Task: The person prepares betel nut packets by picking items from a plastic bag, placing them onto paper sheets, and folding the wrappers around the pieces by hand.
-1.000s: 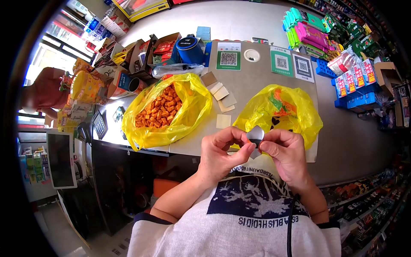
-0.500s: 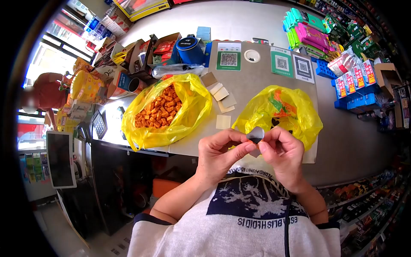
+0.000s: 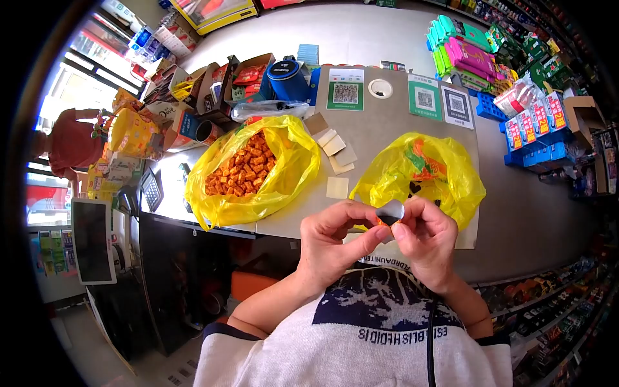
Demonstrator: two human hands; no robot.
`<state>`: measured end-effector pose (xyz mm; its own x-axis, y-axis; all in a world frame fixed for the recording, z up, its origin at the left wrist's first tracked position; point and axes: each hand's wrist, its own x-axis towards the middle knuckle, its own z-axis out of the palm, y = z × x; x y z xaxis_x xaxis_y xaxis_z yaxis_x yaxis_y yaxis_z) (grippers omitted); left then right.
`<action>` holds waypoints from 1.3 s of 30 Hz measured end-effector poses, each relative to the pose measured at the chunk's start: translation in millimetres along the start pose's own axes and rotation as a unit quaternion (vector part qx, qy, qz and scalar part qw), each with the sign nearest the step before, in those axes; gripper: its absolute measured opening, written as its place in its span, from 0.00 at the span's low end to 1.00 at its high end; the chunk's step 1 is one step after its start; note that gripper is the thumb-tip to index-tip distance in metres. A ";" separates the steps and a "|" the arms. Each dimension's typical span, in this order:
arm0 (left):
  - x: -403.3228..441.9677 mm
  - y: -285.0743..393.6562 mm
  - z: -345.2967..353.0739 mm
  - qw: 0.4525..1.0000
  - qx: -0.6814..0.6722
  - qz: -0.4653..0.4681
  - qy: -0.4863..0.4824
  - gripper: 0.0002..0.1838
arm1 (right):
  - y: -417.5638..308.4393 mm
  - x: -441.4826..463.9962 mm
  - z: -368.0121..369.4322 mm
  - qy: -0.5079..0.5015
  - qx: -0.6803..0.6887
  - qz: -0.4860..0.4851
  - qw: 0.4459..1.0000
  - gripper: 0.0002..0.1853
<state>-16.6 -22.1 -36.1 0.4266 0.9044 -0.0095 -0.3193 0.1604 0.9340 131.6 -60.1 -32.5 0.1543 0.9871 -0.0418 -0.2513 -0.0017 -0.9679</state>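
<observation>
A small, curved piece of silver-grey, foil-like wrapper (image 3: 392, 209) is held in front of the chest, above the near edge of the grey counter (image 3: 371, 119). The left hand (image 3: 332, 240) pinches it from one side with thumb and forefinger, and the right hand (image 3: 428, 240) pinches it from the other side, so both grips are closed on it and the fingertips nearly meet. A little orange-red colour (image 3: 383, 223) shows at the fingertips, but I cannot tell if it is print or some content. The wrapper is probably very light, thin and easy to crease, perhaps a little slippery, and it may tear under a strong pull; I judge that a soft pinch at its two opposite edges suits it best. Just beyond the hands stands an open, crinkled yellow plastic bag (image 3: 463, 184). Farther to the left, a second yellow plastic bag (image 3: 298, 161) holds many orange-red small blocks (image 3: 244, 166). Between the bags lie some pale square sheets (image 3: 337, 188), which look flat and rather stiff.
</observation>
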 end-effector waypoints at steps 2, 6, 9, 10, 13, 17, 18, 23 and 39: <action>-0.3 -0.2 4.0 1.000 0.004 0.013 0.014 0.08 | 1.6 -0.6 0.9 0.007 0.015 0.008 1.000 0.05; 0.0 3.9 9.9 0.996 -0.072 0.040 0.031 0.10 | 3.1 -1.9 2.2 0.015 0.020 -0.010 1.000 0.05; -1.2 2.5 4.0 0.998 -0.014 0.057 -0.004 0.11 | -0.3 -3.2 3.8 0.016 0.011 -0.027 0.999 0.06; -1.0 5.2 4.6 0.999 -0.003 0.052 -0.006 0.11 | -0.2 -3.2 3.8 0.017 0.008 -0.027 0.999 0.06; -1.3 9.4 5.1 0.999 0.016 0.044 -0.010 0.10 | -0.2 -4.1 3.7 0.016 0.006 -0.027 0.999 0.06; -2.6 12.9 6.3 0.998 0.049 0.044 -0.001 0.10 | -0.7 -5.5 3.9 0.011 0.019 -0.022 1.000 0.06; -2.8 12.6 6.4 0.997 0.054 0.050 -0.001 0.10 | -0.5 -5.5 4.1 0.012 0.021 -0.021 0.999 0.06; -2.9 11.9 5.8 0.993 0.075 0.087 0.015 0.10 | -4.6 -4.0 -1.1 -0.026 0.013 -0.039 0.999 0.07; 3.6 17.3 5.9 0.986 0.101 0.132 -0.006 0.08 | -29.6 1.7 -9.0 -0.028 0.170 0.125 0.977 0.06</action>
<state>-15.5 -18.5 -17.9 0.3618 0.8991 0.2464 -0.2456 -0.1630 0.9556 147.9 -59.9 -6.2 -0.0030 0.9700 -0.2429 -0.5789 -0.1997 -0.7906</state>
